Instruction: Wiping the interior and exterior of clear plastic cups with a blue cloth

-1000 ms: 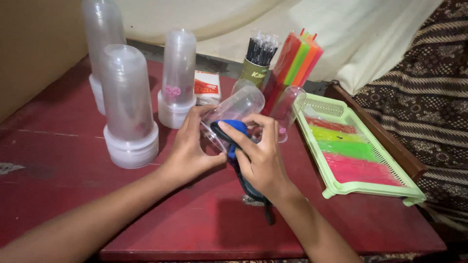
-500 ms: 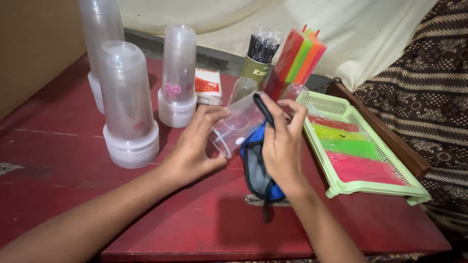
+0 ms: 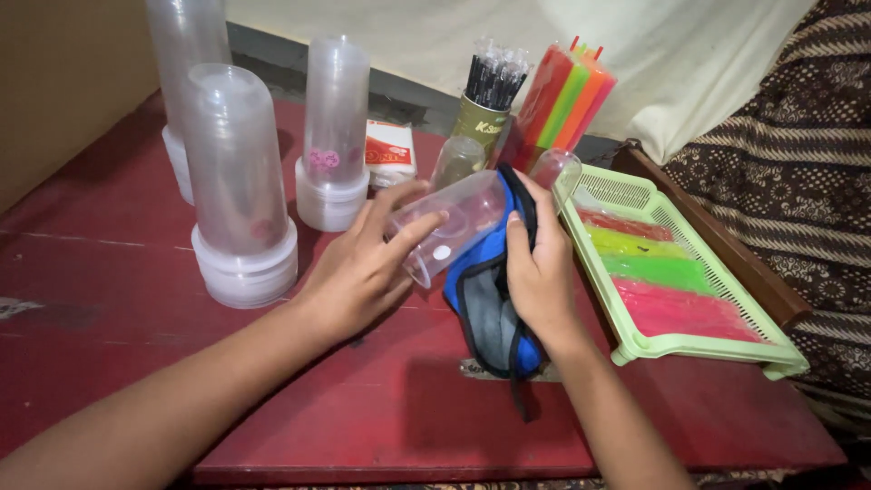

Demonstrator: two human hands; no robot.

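Observation:
My left hand (image 3: pixel 363 263) grips a clear plastic cup (image 3: pixel 451 225) lying on its side above the red table (image 3: pixel 118 354), its open end toward the left. My right hand (image 3: pixel 542 272) presses a blue and grey cloth (image 3: pixel 487 304) with a black edge against the cup's base, the cloth draped down over my palm and wrist. The fingers of the right hand curl around the cloth, so part of the cup's bottom is hidden.
Three stacks of upturned clear cups (image 3: pixel 234 181) stand at the left and back. A small red and white box (image 3: pixel 390 150), a tin of black straws (image 3: pixel 490 86), coloured packets (image 3: pixel 567 95) and a light green tray (image 3: pixel 635 345) with coloured sheets sit behind and right.
The right hand with the cloth has slid from the cup's mouth side to its base end. The cup has tilted a little and stays in the left hand.

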